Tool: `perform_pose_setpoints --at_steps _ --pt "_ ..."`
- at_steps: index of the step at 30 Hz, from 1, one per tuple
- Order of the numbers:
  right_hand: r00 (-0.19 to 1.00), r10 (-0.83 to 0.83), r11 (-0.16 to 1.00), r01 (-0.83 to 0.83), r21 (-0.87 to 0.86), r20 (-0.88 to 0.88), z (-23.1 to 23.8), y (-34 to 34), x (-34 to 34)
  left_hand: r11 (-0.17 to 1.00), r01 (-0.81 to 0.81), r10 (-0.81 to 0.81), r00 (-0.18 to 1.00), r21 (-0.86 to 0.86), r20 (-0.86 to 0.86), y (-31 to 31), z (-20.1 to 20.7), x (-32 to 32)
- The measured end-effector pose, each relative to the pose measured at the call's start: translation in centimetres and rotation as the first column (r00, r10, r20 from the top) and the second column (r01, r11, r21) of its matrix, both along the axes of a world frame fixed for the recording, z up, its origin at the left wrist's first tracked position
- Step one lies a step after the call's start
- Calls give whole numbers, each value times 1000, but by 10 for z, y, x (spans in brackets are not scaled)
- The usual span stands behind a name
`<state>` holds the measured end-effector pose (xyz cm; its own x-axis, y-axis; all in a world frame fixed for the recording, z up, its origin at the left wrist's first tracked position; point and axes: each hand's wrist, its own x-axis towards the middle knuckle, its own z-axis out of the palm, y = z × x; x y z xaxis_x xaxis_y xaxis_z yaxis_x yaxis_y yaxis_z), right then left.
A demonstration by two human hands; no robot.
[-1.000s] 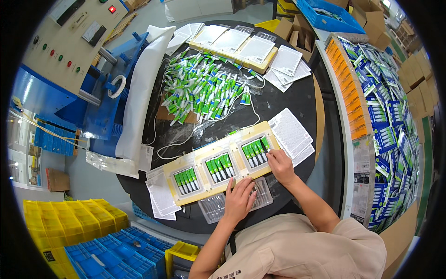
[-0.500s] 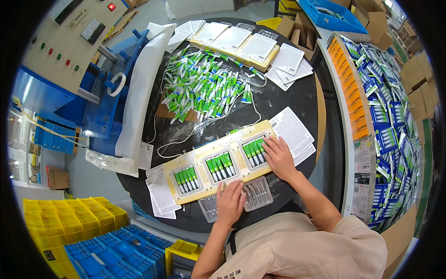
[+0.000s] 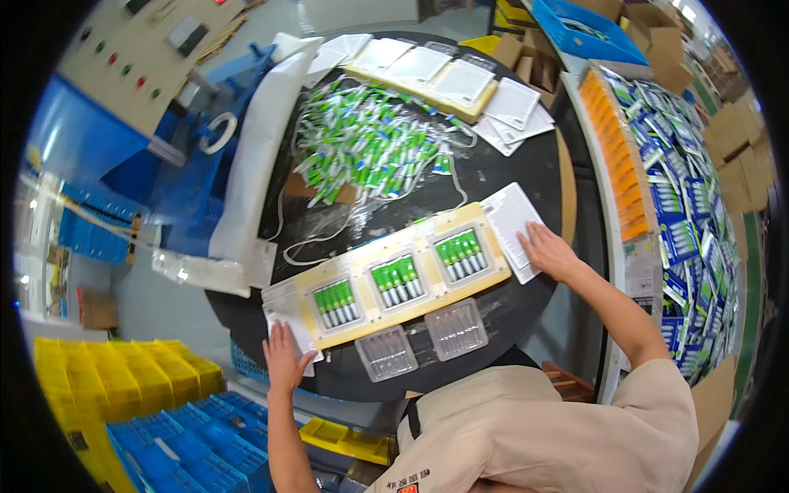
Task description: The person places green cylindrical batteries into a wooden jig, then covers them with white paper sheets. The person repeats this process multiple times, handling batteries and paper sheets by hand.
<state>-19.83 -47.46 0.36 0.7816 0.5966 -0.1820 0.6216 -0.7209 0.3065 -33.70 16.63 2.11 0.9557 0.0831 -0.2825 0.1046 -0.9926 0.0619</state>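
A long cream-yellow board (image 3: 364, 256) lies across the front of the round black table. Its three windows hold clear blister trays, each with a row of small green-and-white tubes (image 3: 460, 255). At the board's left end, my left hand (image 3: 284, 358) rests with spread fingers on white printed cards (image 3: 289, 314). Beyond the right end, my right hand (image 3: 549, 250) lies with fingers outstretched on the edge of another white card stack (image 3: 511, 220). Two clear blister trays without tubes, one (image 3: 386, 353) left and one (image 3: 456, 329) right, lie along the board's near side.
A big heap of green-and-white tubes (image 3: 366, 152) covers the table's far middle, with a white cord (image 3: 316, 251) around it. Behind it stands another cream board (image 3: 460, 99) topped with cards. A blue machine (image 3: 177, 181) is at left, blue crates (image 3: 193, 448) lower left, packaged goods (image 3: 678, 238) at right.
My left hand has moved left from the board's near edge to the left cards. My right hand has left the right window's tubes for the cards on the right.
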Motion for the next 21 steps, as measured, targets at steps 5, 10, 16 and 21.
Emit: perform_pose_setpoints --at_steps 5,10,16,21 --pt "950 -253 769 83 634 182 55 22 -6 989 146 -146 986 3 -75 -1 22 -11" --pt "938 -162 764 -77 641 306 71 135 -54 972 227 -227 974 60 -2 0 14 -13" --pt "955 -65 706 -161 690 290 50 225 -82 945 306 -316 946 111 79 7 7 -32" --pt "965 -33 801 -131 585 260 34 249 -92 983 173 -122 850 -54 513 -15 36 -35"
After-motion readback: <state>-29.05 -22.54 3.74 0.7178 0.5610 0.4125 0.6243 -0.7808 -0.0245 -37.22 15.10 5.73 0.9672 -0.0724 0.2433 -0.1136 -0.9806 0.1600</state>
